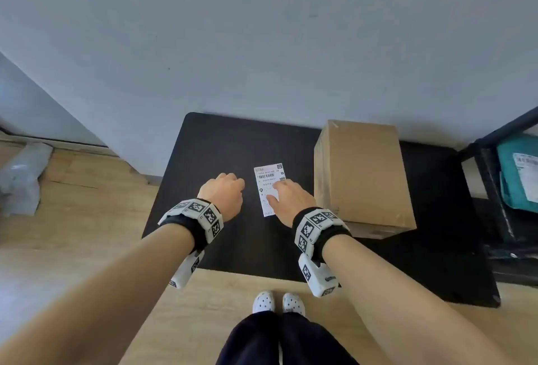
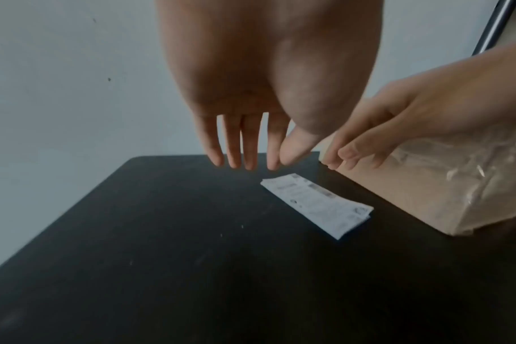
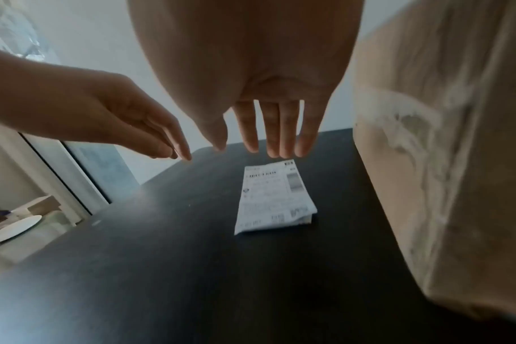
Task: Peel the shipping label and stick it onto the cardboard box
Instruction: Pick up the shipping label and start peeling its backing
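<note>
Shipping label (image 1: pixel 268 187) on the table (image 1: pixel 203 146) — long axis 12-to-6 — beneath the relaxed, empty right hand (image 1: pixel 291 198); left hand (image 1: pixel 224 192), likewise slack, at its 9 o'clock.

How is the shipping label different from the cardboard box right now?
The shipping label is white with black print; the cardboard box is plain brown with clear tape on it. The label lies flat and thin on the black table, while the box stands tall. The label is far smaller than the box. The right hand hovers over the label; nothing reaches for the box. Both rest on the table, side by side and apart.
</note>
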